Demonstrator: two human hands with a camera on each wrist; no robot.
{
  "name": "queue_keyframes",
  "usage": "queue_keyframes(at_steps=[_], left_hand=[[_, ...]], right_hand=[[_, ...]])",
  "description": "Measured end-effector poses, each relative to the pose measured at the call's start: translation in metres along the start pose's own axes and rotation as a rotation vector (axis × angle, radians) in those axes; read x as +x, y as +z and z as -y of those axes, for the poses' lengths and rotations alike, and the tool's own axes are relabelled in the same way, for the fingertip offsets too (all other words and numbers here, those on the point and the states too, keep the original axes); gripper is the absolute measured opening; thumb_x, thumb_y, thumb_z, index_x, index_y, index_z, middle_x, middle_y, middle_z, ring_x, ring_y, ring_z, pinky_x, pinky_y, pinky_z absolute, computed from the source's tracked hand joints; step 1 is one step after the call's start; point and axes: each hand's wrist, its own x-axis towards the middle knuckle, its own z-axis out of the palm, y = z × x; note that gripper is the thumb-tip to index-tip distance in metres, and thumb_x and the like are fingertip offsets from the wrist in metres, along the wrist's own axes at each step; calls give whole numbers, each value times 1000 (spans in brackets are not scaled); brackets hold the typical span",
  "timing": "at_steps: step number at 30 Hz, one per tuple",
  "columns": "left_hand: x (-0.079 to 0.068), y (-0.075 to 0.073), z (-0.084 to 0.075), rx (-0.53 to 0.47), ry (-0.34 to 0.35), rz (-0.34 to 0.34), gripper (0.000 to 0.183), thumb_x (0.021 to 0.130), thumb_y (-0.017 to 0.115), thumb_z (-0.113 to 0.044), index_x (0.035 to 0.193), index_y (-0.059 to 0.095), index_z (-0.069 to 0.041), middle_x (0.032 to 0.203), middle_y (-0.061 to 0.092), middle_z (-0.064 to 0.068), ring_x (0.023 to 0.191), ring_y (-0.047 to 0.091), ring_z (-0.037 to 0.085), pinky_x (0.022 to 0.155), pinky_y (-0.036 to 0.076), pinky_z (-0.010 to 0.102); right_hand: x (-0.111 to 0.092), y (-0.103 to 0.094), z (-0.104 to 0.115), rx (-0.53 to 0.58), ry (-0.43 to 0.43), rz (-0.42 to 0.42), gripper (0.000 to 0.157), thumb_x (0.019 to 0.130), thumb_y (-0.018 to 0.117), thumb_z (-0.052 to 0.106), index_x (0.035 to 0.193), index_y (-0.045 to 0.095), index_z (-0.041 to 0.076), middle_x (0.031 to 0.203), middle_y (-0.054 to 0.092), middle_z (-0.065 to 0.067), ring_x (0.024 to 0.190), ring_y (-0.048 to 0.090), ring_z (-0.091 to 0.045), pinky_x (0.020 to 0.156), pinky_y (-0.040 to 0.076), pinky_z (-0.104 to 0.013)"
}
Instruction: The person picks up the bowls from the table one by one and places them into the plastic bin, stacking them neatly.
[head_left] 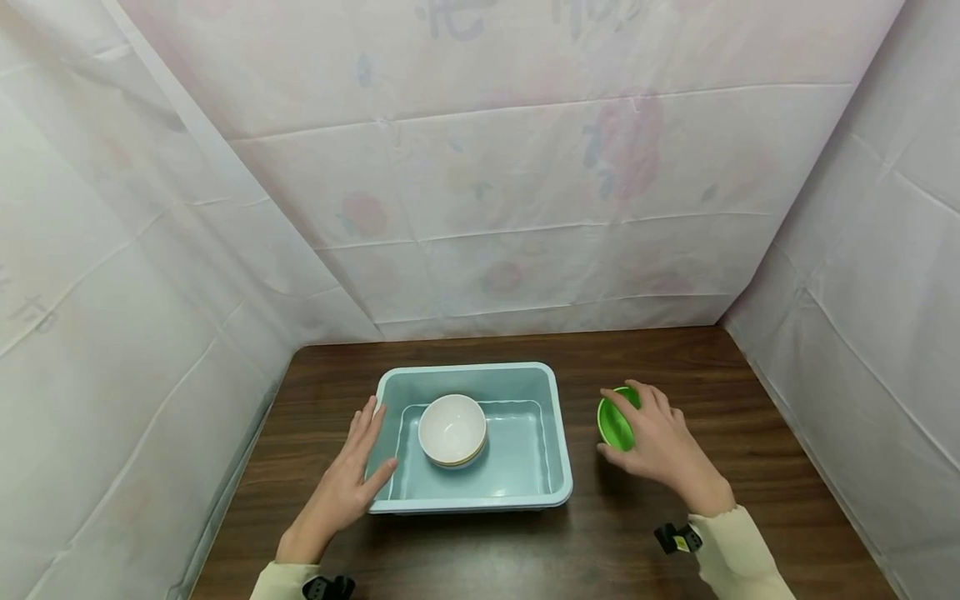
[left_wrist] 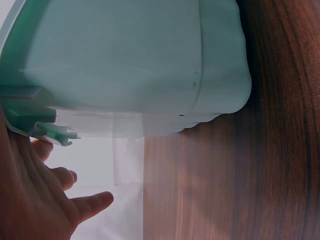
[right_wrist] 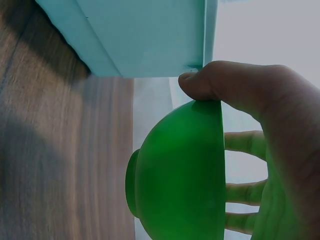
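Note:
My right hand (head_left: 660, 446) grips a green bowl (head_left: 615, 423) by its rim, to the right of a light blue plastic basin (head_left: 504, 503). Seen from the right wrist, the bowl (right_wrist: 180, 175) is held above the wood, with the thumb at the near side of the rim and the other fingers across its mouth. Inside the basin, left of its middle, sits a white bowl (head_left: 452, 428) with a thin yellowish line below its rim. The left hand (head_left: 351, 475) lies over the basin's left rim, fingers spread and fairly straight.
The basin stands on a dark brown wooden table (head_left: 517, 558). Pale, faintly printed sheets hang behind the table (head_left: 510, 208) and along both sides. Dark wrist cameras are strapped at both cream sleeves (head_left: 738, 550).

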Motion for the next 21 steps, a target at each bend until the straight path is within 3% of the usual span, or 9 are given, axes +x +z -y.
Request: queue_keyframes(at_steps=[21], left_hand=[[0,1,0,1,-2,3,81,101,64,-31,166,19,-13,175,3,2,160,2,40,115,23,76]], right_hand=[[5,-8,2,12,-28,-22,77,81,81,49,148,54,21,150,41,-27,133,42,-54,87,46,-73]])
